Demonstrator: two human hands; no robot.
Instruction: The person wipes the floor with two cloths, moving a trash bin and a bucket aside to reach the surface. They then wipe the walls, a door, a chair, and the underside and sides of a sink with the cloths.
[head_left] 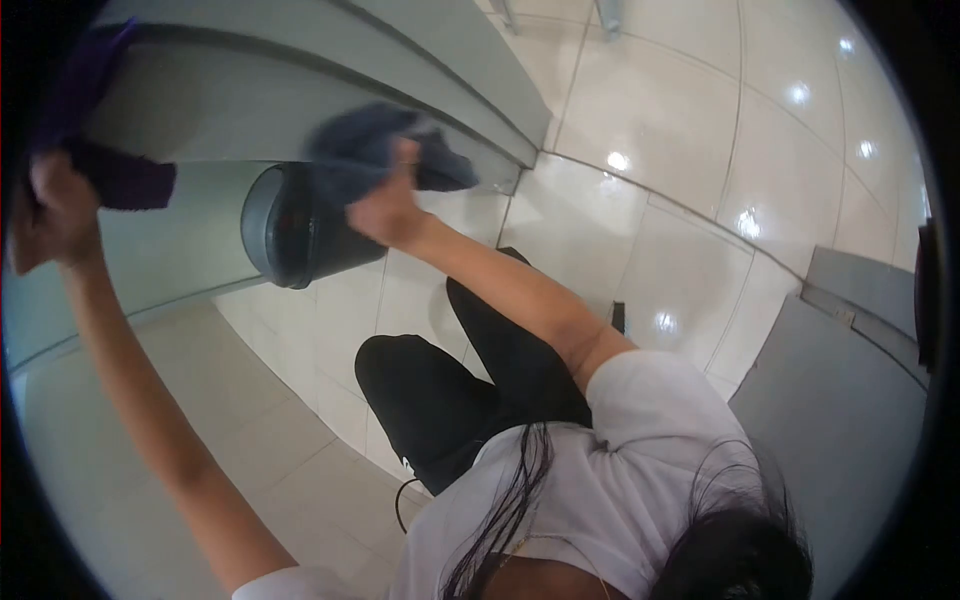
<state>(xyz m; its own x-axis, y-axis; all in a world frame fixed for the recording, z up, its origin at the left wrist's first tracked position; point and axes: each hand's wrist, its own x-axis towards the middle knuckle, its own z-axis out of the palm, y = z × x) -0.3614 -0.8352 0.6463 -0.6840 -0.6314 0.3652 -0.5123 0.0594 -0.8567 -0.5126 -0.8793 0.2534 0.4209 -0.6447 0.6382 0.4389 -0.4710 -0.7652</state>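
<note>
My left hand (62, 215) is at the far left, its fingers closed on a purple cloth (125, 178) that hangs beside the grey panelled surface (220, 100). Right of it, my right hand (390, 205) grips a dark blue-grey cloth (365, 145), blurred by motion, near the lower edge of the same surface. Part of this cloth sticks out to the right beyond my fingers. Below the cloth and partly behind it is a dark rounded bin (290, 230).
Shiny pale floor tiles (660, 90) run below and to the right. A grey cabinet or panel (850, 400) stands at the right. My bent legs in black trousers (430, 400) are at the centre, with a thin black cable beside them.
</note>
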